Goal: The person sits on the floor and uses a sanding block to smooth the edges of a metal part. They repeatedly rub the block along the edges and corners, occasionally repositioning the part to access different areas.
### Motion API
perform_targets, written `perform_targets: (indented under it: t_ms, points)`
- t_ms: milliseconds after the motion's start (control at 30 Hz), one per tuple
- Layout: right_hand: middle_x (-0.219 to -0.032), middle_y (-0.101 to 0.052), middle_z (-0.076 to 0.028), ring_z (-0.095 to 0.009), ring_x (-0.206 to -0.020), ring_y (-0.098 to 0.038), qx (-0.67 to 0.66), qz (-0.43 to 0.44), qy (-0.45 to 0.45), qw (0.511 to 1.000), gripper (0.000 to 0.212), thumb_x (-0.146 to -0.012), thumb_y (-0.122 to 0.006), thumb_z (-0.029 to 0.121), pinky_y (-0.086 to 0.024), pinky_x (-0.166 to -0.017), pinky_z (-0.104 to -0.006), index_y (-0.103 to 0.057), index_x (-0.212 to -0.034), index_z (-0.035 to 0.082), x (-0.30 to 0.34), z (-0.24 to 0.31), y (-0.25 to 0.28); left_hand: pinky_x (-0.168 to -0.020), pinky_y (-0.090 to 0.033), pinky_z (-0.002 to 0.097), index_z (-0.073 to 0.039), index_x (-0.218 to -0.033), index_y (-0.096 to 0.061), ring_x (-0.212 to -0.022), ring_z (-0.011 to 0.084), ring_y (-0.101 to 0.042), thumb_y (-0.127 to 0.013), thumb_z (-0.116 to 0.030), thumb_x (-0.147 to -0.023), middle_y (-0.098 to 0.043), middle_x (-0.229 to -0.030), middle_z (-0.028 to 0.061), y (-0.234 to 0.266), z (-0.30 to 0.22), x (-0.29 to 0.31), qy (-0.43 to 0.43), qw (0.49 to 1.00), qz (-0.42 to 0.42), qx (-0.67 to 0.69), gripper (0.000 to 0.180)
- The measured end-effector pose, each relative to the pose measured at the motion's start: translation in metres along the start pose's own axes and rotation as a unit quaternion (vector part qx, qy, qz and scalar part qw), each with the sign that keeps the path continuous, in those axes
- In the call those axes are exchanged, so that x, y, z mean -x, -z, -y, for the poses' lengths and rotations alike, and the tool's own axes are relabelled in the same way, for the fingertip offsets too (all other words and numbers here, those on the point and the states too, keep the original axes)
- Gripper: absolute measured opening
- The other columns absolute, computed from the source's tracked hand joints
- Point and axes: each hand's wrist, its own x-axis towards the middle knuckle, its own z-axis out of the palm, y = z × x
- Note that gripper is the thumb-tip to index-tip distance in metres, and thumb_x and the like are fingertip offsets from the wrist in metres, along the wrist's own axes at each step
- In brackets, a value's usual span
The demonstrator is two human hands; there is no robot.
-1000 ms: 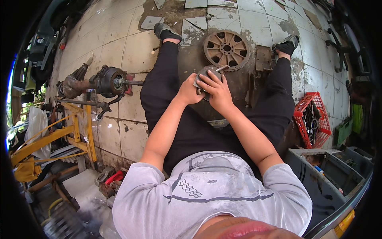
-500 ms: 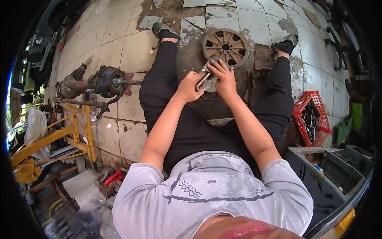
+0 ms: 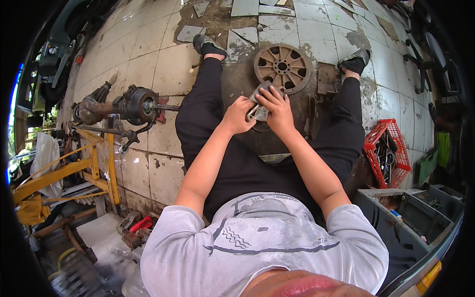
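1. Head view, the work: I've got a dark metal piece [image 3: 260, 90] between both hands, just short of the toothed wheel [image 3: 292, 61] beyond them. I'd let the left side bear the weight and use the right fingers to steady the top, with light, even pressure.
2. I'd mind the pinch where a bright metal edge shows between the hands; fingertips belong outside that gap.
3. Head view, pose: my left hand [image 3: 240, 116] is curled around the near-left side, knuckles outward, thumb side hidden.
4. My right hand [image 3: 279, 111] lies over the top, fingers extended across it; its thumb is hidden, so I cannot tell whether it grips or only presses.
5. Both forearms converge from below, elbows bent wide, hands out between the knees.
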Motion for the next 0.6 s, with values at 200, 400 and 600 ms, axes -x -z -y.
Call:
perform_targets:
  t_ms: [200, 400, 600]
  points:
    - [-0.160, -0.064, 0.002, -0.029, -0.158, -0.049, -0.030, -0.018, 0.005, 0.999, 0.063, -0.089, -0.065, -0.006, -0.033, -0.123, -0.0760, -0.076, -0.143, 0.027, -0.004, 0.000, -0.002, -0.105, -0.057, 0.0482, 0.002, -0.118, -0.071, -0.116, 0.0423, -0.066, -0.075, -0.014, -0.072, -0.075, -0.116, 0.0189, -0.002, 0.006, 0.004, -0.014, 1.000, 0.017, -0.022, 0.049]
    - [-0.158, -0.066, 0.002, -0.029, -0.157, -0.050, -0.021, 0.001, 0.060, 0.998, 0.060, -0.092, -0.067, -0.002, -0.035, -0.120, -0.0773, -0.075, -0.143, 0.029, 0.012, 0.026, 0.002, -0.101, -0.059, 0.0493, -0.004, -0.122, -0.073, -0.118, 0.0401, -0.067, -0.082, -0.019, -0.077, -0.076, -0.120, 0.0154, -0.007, 0.016, 0.009, 0.015, 1.000, 0.010, -0.026, 0.048]
    - [-0.161, -0.064, 0.000, -0.031, -0.159, -0.048, -0.018, -0.033, -0.026, 0.999, 0.064, -0.090, -0.064, -0.006, -0.035, -0.120, -0.0770, -0.074, -0.145, 0.027, -0.009, -0.007, -0.002, -0.097, -0.059, 0.0507, -0.006, -0.128, -0.071, -0.118, 0.0403, -0.067, -0.083, -0.018, -0.074, -0.077, -0.118, 0.0149, -0.003, 0.005, 0.002, -0.004, 1.000, -0.020, 0.016, 0.056]
